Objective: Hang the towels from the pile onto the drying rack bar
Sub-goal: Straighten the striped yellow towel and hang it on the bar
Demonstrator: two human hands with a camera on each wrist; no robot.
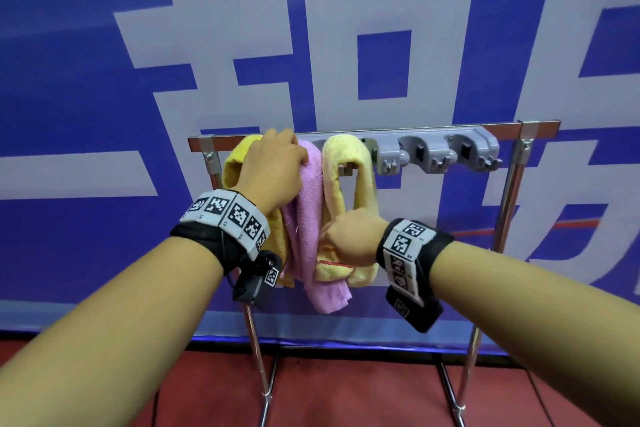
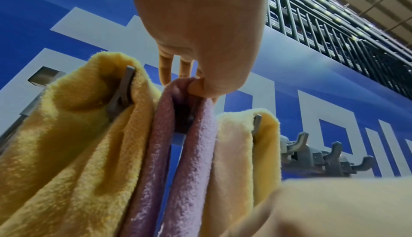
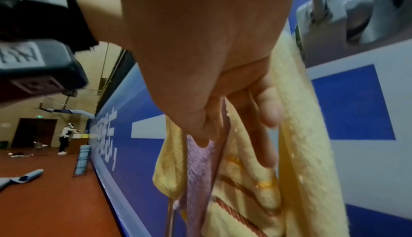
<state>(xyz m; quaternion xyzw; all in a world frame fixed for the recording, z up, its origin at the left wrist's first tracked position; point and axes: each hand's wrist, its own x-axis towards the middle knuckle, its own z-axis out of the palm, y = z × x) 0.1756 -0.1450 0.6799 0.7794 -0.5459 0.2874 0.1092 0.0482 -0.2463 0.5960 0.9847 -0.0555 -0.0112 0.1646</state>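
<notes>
The drying rack (image 1: 512, 204) stands against a blue banner (image 1: 104, 80); its grey hook strip (image 1: 433, 149) carries three towels; the step in hand looks like seating the pink towel (image 1: 308, 218), between the deep yellow towel (image 1: 232, 166) at 9 o'clock and the pale yellow towel (image 1: 346, 163) at 3; the left hand (image 1: 273, 170) pinches its top fold; the right hand (image 1: 353, 239), at 5 o'clock, grips the hanging cloth; next, probably evening the tails and letting go.

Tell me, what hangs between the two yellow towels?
A pink towel hangs between the dark yellow towel and the pale yellow towel. The left hand pinches its top, seen clearly in the left wrist view.
</notes>
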